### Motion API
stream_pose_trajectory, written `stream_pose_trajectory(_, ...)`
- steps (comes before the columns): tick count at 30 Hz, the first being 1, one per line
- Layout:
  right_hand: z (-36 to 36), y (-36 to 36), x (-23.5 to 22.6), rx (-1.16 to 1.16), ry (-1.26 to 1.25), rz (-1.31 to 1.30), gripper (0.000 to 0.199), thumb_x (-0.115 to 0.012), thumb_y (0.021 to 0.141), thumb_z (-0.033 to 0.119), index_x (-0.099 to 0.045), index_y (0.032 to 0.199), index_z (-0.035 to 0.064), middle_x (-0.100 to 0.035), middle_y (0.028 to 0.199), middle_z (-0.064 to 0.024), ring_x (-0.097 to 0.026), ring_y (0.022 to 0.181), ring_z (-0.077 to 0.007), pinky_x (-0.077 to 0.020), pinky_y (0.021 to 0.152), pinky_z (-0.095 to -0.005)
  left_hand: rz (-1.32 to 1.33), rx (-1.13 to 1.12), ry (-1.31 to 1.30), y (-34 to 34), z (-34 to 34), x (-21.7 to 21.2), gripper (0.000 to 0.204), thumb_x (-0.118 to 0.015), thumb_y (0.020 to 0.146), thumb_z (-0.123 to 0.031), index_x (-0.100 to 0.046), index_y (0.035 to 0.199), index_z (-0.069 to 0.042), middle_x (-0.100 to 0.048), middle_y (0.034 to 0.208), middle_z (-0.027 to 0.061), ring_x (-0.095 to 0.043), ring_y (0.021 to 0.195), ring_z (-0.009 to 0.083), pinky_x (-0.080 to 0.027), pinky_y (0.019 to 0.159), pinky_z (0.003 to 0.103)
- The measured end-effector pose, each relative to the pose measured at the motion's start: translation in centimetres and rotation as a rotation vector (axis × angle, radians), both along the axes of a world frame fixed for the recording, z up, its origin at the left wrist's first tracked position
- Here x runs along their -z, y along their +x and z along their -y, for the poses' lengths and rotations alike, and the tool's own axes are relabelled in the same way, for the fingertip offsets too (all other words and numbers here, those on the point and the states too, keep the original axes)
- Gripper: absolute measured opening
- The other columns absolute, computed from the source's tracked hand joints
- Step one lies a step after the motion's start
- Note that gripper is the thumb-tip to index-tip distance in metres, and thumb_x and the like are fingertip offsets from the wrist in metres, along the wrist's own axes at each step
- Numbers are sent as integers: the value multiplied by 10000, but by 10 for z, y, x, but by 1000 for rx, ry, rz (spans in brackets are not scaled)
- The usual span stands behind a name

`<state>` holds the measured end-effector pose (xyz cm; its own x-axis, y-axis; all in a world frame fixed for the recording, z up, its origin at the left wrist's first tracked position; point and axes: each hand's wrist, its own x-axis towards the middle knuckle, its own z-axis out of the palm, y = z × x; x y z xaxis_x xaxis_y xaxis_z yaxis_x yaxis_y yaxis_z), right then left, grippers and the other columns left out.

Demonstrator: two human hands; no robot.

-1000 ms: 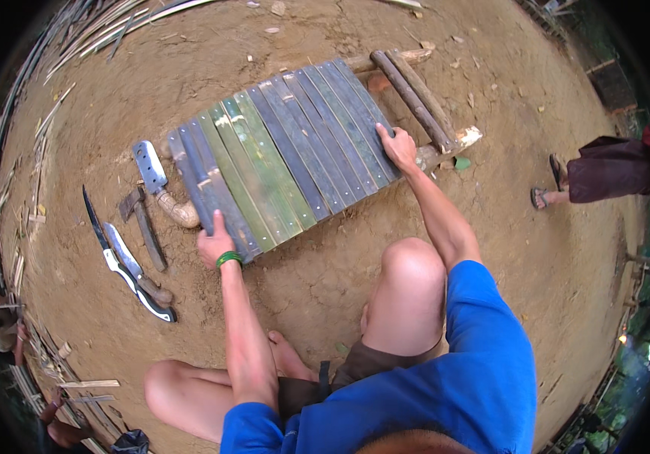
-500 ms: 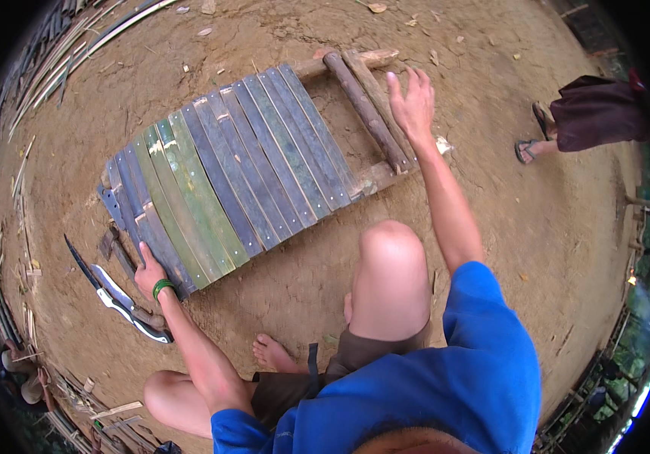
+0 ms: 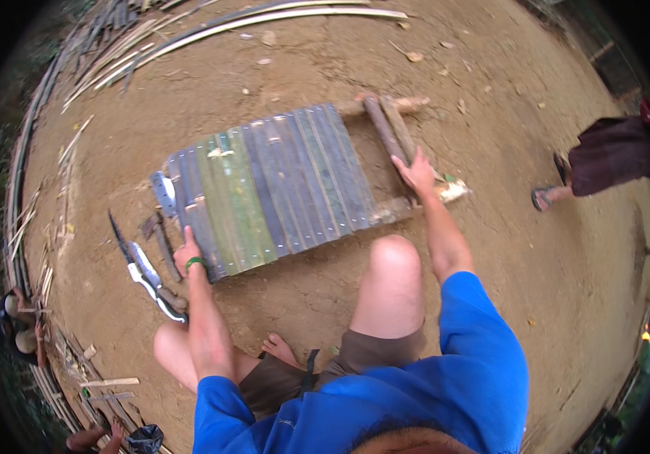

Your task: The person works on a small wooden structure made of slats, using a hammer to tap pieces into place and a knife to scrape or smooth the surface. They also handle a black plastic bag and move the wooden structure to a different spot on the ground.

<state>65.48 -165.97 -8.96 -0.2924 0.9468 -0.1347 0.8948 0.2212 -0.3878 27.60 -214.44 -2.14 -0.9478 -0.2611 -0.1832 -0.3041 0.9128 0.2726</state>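
Note:
A panel of grey and green slats, fixed with rows of small nails, lies on a frame of rough wooden poles on the ground before me. My left hand, a green band at its wrist, is closed around the panel's near left edge, thumb on top. At the frame's right end, my right hand grips the wooden crossbars, its thumb over the dark round one; its fingertips are partly hidden.
Left of the panel lie a folding saw with a white and black handle, a broad knife and a hammer-like tool. Long strips are piled far left. A person in a dark garment stands at right; others sit far left.
My right hand has come down from above the frame's right end onto its crossbars. My left hand stays at the panel's edge. The whole view has shifted.

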Motion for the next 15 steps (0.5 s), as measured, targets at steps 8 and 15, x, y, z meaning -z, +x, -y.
stream_pose_trajectory(8,13,4,-27,59,-52,-146,1169,-755,664,714,-366,1495,-10,-515,1396,-304,-511,1303,-402,-413,1084,-451,-246,189,51,-30,-25,-98,856,-661,637,-841,-763,815,-10,-728,895,242,-688,854,400,-494,744,496)
stream_pose_trajectory(15,32,6,-65,210,-44,-319,1113,-811,643,657,-465,1408,-74,-648,1216,-289,-631,1152,-399,-473,1010,-440,-367,342,36,-62,-91,-204,881,-671,594,-866,-768,767,-8,-712,763,237,-684,717,352,-493,673,474)
